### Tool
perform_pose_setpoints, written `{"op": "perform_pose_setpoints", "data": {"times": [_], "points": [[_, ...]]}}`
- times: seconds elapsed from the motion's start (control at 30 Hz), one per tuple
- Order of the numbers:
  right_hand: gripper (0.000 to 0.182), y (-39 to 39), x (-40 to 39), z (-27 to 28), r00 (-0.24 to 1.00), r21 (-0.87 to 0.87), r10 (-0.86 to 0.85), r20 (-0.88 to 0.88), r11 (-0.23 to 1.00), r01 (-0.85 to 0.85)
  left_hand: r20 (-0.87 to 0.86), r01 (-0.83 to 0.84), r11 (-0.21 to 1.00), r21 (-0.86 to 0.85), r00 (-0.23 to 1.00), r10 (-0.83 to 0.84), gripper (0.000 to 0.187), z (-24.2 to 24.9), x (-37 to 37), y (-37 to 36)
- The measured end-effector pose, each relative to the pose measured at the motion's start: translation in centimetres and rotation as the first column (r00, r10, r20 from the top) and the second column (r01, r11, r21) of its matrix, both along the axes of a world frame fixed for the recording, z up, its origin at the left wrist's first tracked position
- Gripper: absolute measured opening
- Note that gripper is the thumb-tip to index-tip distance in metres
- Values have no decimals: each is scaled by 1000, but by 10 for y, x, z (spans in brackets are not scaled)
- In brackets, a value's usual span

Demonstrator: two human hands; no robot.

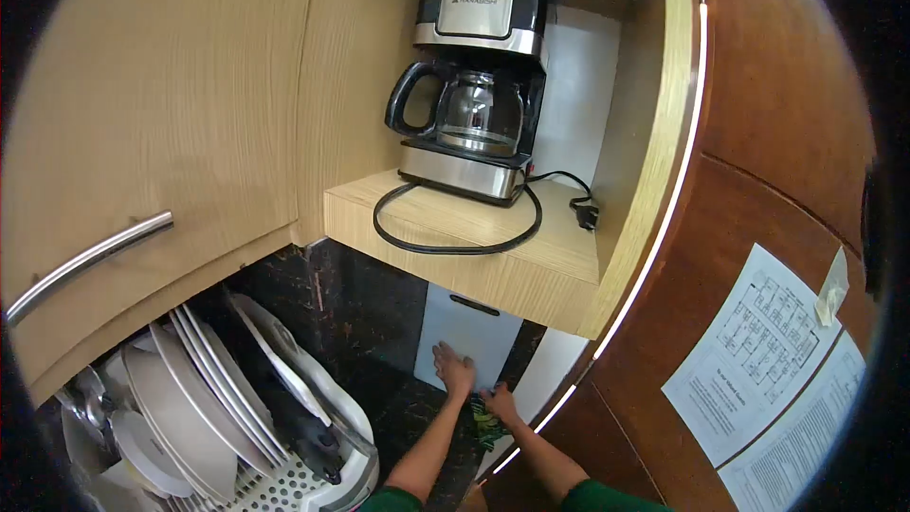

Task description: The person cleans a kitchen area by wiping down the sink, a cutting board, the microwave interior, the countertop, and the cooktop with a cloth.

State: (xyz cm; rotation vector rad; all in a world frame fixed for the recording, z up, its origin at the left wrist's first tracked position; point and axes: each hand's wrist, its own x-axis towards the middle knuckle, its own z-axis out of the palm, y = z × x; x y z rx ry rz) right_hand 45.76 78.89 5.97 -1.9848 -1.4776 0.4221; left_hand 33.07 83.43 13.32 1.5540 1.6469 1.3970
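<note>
A white cutting board (471, 330) with a dark handle slot leans upright against the black marbled backsplash, under the shelf. My left hand (455, 370) lies against the board's lower part, fingers spread over its face. Just right of it and lower, my right hand (500, 405) has its fingers bent at the top of a green-and-black patterned item (487, 429) in the corner. That item's kind cannot be made out, and its lower end is partly hidden by my forearm.
Above stands a coffee maker (476, 5) on a wooden shelf (564, 242), its black cord (455, 249) looping over the front edge. A dish rack (365, 474) with plates (175, 408) fills the lower left. Brown panels with taped papers (758, 351) border the right.
</note>
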Motion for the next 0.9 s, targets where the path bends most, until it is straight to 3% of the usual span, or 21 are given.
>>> {"op": "perform_pose_setpoints", "data": {"times": [0.07, 0.17, 0.27, 0.3, 0.33, 0.43, 0.47, 0.5, 0.53, 0.57, 0.63, 0.67, 0.73, 0.87, 0.9], "points": [[47, -24, -2, 2, 986, 45, -162, -41, 985, 164, 27, 3, 1000, -24, 1000, -2, 73, -7, 1, 1], [37, -44, 18, -16, 993, 59, -69, -91, 995, 74, -11, 5, 997, 72, 1000, -4, 74, -23, -4, 5], [33, -64, 59, -50, 947, 260, 197, 255, 929, -263, -81, -6, 996, 89, 997, 13, 75, -32, -7, 1], [26, -72, 56, -41, 962, 236, 215, -167, 956, -173, -65, -68, 985, 159, 995, 79, 69, -35, -6, -3], [20, -88, 52, -28, 814, 148, 167, -557, 984, -101, -48, -131, 966, 224, 988, 145, 64, -38, -7, -11], [11, -133, 33, 21, 832, 410, 442, -336, 864, -293, 35, 246, 963, -110, 969, -244, 48, 2, -32, -85], [10, -144, 27, 32, 825, 478, 512, -240, 802, -358, 158, 457, 889, -25, 880, -448, 41, -27, -28, -91], [10, -153, 23, 37, 766, 479, 562, -312, 790, -384, 252, 629, 772, 91, 735, -629, 36, -58, -28, -97], [11, -165, 17, 47, 757, 460, 573, -314, 790, -406, 474, 750, 658, 65, 557, -682, 32, -48, -32, -139], [11, -176, 10, 58, 742, 445, 591, -316, 783, -434, 360, 809, 587, 20, 542, -759, 33, -37, -43, -176], [13, -202, -4, 82, 660, 386, 653, -372, 755, -530, 330, 723, 680, 120, 617, -715, 26, -29, -51, -249], [14, -229, -19, 110, 656, 358, 693, -299, 719, -596, 278, 638, 740, 213, 687, -671, 23, -31, -55, -279], [16, -260, -37, 121, 582, 291, 719, -380, 690, -662, 201, 555, 819, 147, 794, -574, 22, -36, -77, -327], [17, -296, -68, 115, 431, 248, 865, -257, 490, -836, 163, 496, 868, 20, 855, -493, 23, -39, -119, -402], [18, -309, -76, 129, 394, 232, 881, -261, 454, -860, 98, 429, 903, 30, 898, -430, 24, -7, -126, -430]]}}
